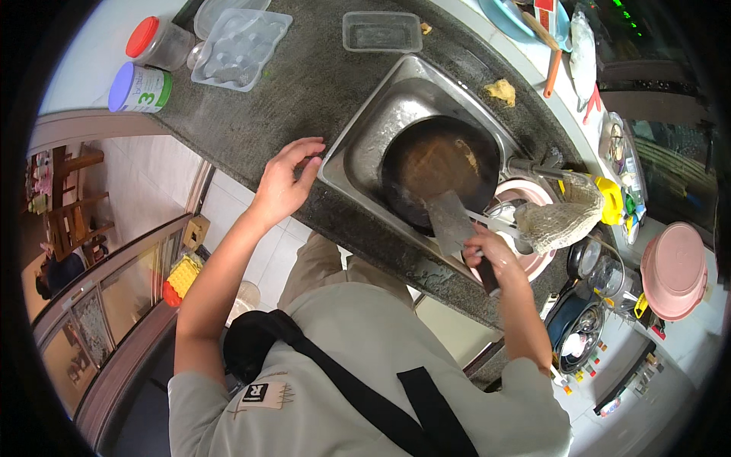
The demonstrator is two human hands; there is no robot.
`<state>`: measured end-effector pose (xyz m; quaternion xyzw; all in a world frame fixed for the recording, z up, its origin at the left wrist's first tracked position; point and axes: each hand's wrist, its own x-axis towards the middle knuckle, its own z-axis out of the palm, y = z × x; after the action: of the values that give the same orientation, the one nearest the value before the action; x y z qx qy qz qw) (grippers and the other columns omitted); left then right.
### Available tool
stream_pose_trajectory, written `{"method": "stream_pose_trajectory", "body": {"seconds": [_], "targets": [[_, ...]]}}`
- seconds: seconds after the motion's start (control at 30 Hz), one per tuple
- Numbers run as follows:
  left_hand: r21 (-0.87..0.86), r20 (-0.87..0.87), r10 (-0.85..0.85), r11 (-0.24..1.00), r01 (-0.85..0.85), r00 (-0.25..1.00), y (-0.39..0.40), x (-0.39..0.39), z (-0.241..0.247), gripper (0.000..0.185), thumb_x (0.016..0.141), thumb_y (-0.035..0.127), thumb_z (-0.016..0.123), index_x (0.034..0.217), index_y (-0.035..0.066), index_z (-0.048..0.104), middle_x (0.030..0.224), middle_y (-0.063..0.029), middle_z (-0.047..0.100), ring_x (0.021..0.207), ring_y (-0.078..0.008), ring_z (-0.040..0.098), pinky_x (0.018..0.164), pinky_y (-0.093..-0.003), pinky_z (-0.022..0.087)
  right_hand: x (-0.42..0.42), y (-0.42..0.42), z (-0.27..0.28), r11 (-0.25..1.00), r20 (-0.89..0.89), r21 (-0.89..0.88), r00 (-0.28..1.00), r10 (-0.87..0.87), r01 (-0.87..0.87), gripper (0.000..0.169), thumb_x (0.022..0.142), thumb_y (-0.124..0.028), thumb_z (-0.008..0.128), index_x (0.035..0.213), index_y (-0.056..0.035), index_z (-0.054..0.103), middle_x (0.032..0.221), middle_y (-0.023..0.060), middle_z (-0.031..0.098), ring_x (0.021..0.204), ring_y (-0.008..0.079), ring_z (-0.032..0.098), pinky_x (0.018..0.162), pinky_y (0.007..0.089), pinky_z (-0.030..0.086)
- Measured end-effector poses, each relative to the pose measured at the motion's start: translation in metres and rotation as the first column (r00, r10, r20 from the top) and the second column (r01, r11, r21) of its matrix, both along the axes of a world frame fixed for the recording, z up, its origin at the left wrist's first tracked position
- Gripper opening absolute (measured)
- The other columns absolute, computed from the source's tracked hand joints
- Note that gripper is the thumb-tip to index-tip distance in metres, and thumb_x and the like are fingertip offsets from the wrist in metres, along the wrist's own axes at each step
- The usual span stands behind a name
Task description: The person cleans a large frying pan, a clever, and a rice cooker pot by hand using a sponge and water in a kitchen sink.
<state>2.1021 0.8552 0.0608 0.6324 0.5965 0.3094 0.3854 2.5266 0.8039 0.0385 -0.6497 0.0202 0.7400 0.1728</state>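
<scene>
My right hand [492, 252] grips the dark handle of a metal cleaver or wide spatula [452, 224]; which of the two, I cannot tell. Its flat blade overlaps the near rim of a black pan [440, 165] that sits in the stainless steel sink [365, 134]. Brownish liquid or residue covers the pan's inside, with a pale scrap near its far side. My left hand [290, 178] is raised by the sink's left corner, fingers apart and curved, holding nothing. Close beyond my right hand are a pink basin [541, 268] and the faucet [528, 167], which has a mesh cloth [562, 220] near its end.
On the grey stone counter [302, 97] stand a clear plastic container [381, 32], a clear egg tray [240, 48], a red-lidded jar [163, 44] and a purple-lidded tub [140, 88]. A yellowish scrap [501, 91] lies behind the sink. Pink basins [675, 268] are at the right.
</scene>
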Motion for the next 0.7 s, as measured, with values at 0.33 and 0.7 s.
{"method": "stream_pose_trajectory", "body": {"seconds": [0.33, 0.7], "targets": [[0.036, 0.02, -0.036, 0.999, 0.035, 0.999, 0.001, 0.01, 0.002, 0.021, 0.091, 0.007, 0.057, 0.111, 0.001, 0.062, 0.12, -0.012, 0.062, 0.097, -0.0249, 0.064, 0.08, -0.0316, 0.052, -0.063, 0.093, -0.075, 0.969, 0.07, 0.246, 0.998, -0.005, -0.013, 0.019, 0.086, 0.001, 0.048, 0.104, 0.0003, 0.046, 0.061, 0.0075, 0.047, 0.046, 0.0176, 0.043, 0.043, 0.0321, 0.037], [-0.028, 0.047, -0.016, 0.999, 0.017, 0.999, -0.008, 0.012, -0.008, 0.021, 0.091, 0.006, 0.057, 0.111, 0.001, 0.062, 0.121, -0.013, 0.061, 0.097, -0.0242, 0.064, 0.081, -0.0316, 0.052, -0.038, 0.067, -0.034, 0.936, 0.064, 0.33, 0.987, -0.151, 0.122, 0.041, 0.077, 0.013, 0.043, 0.115, -0.0019, 0.041, 0.071, 0.0096, 0.048, 0.052, 0.0158, 0.045, 0.041, 0.0266, 0.036]]}}
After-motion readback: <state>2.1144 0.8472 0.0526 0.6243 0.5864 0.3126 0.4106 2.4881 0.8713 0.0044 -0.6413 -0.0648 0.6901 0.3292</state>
